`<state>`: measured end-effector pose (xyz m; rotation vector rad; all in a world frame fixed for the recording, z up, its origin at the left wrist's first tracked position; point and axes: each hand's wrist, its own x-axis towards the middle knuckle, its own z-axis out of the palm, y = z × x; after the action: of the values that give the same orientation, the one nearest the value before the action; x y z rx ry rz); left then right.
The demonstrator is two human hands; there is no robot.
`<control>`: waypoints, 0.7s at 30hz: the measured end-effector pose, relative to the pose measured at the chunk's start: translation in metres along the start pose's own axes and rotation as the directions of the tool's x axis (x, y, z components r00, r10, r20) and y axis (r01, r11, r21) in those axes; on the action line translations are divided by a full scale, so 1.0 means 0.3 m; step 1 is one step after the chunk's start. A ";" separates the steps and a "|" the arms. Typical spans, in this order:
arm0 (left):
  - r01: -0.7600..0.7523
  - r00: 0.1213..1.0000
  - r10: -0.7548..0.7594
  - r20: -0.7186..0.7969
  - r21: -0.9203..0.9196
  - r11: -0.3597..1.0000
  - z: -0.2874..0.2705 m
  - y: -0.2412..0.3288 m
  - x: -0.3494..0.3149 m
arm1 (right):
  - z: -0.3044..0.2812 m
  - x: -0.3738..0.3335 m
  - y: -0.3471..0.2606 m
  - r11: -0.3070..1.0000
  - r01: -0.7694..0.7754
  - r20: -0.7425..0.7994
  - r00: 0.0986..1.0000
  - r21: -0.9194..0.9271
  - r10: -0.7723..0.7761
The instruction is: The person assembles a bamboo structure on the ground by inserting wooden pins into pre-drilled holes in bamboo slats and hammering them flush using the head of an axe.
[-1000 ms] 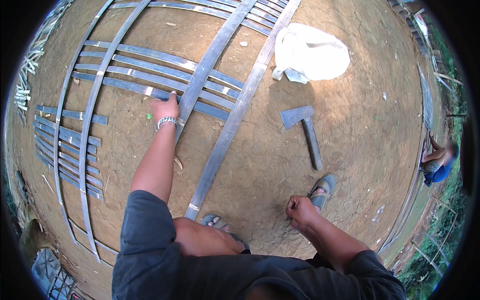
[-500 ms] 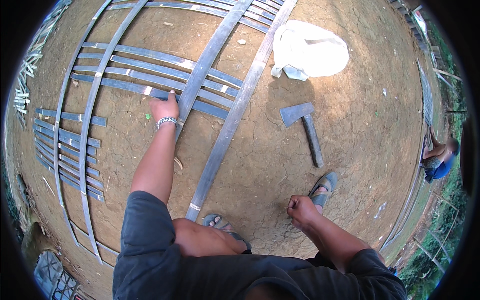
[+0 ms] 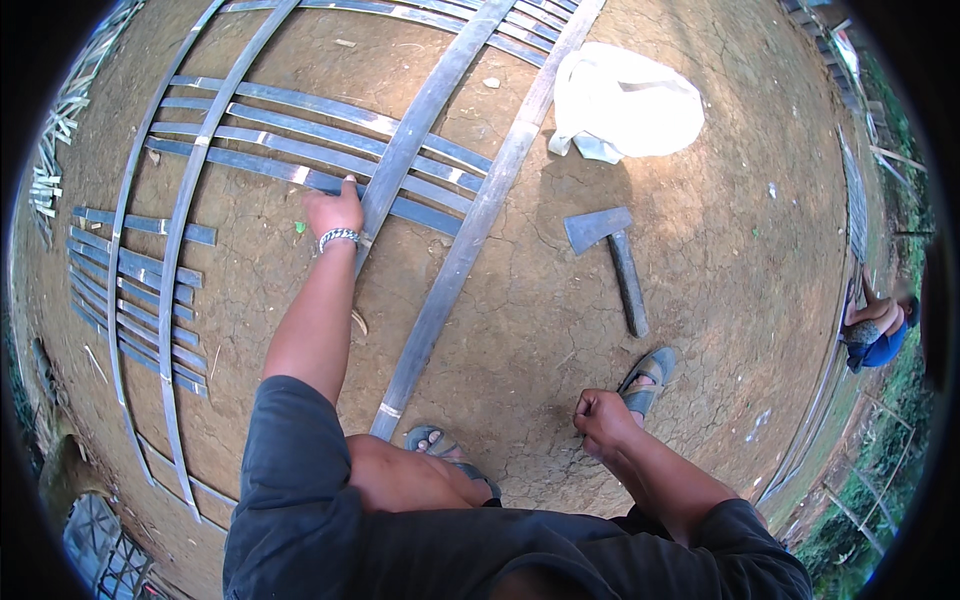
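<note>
The left hand (image 3: 335, 208) grips a grey bamboo slat (image 3: 300, 176) of the lattice on the dirt ground (image 3: 520, 320). Right of the lattice lies a hatchet (image 3: 612, 255); the right hand (image 3: 600, 418) is fisted, holding nothing.

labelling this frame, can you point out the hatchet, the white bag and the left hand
hatchet (image 3: 598, 228), head view, on the flat metal blade
white bag (image 3: 630, 100), head view, middle of the crumpled sack
left hand (image 3: 336, 210), head view, back of the hand resting on the bamboo strips (image 3: 300, 140)
</note>
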<state>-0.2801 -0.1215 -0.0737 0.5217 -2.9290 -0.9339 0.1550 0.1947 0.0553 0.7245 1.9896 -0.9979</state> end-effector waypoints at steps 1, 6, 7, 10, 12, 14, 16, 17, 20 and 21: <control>-0.008 1.000 0.008 -0.002 0.005 1.000 0.001 -0.004 0.003 | 0.002 0.000 0.001 1.000 -0.001 0.001 1.000 0.010 0.001; 0.020 1.000 -0.020 0.018 -0.007 1.000 0.008 -0.008 0.008 | 0.011 0.007 0.029 1.000 -0.005 0.001 1.000 0.022 0.005; 0.027 0.999 -0.027 0.026 -0.006 1.000 0.007 -0.006 0.006 | 0.013 0.008 0.031 1.000 0.004 -0.004 1.000 0.012 -0.004; 0.067 0.997 -0.068 -0.036 -0.015 0.998 0.002 -0.010 -0.002 | 0.006 0.012 0.002 0.996 -0.007 -0.009 1.000 0.092 0.008; 0.159 0.987 -0.161 -0.017 -0.073 0.985 -0.025 -0.007 -0.016 | -0.002 0.034 -0.038 0.990 0.050 -0.028 0.998 0.134 -0.047; 0.082 0.995 -0.089 -0.047 -0.137 0.987 -0.056 0.028 -0.076 | -0.016 0.080 -0.085 0.977 0.172 -0.077 0.984 0.128 -0.163; -0.174 0.977 0.146 -0.153 -0.185 0.967 -0.094 0.071 -0.199 | -0.030 0.153 -0.157 0.948 0.263 -0.135 0.961 0.180 -0.241; -0.384 0.922 0.367 -0.123 -0.166 0.908 -0.097 0.065 -0.250 | -0.035 0.198 -0.201 0.927 0.315 -0.164 0.944 0.205 -0.285; -0.686 0.678 0.725 0.116 -0.253 0.682 -0.083 0.122 -0.416 | -0.034 0.309 -0.307 0.886 0.300 -0.224 0.947 0.354 -0.231; -0.668 0.693 0.705 0.151 -0.235 0.706 -0.055 0.135 -0.466 | -0.038 0.331 -0.353 0.875 0.333 -0.238 0.936 0.351 -0.261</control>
<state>-0.1585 -0.0549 -0.0263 -0.7218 -2.7794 -1.1286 0.0181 0.1621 0.0184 0.7519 2.1306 -1.5942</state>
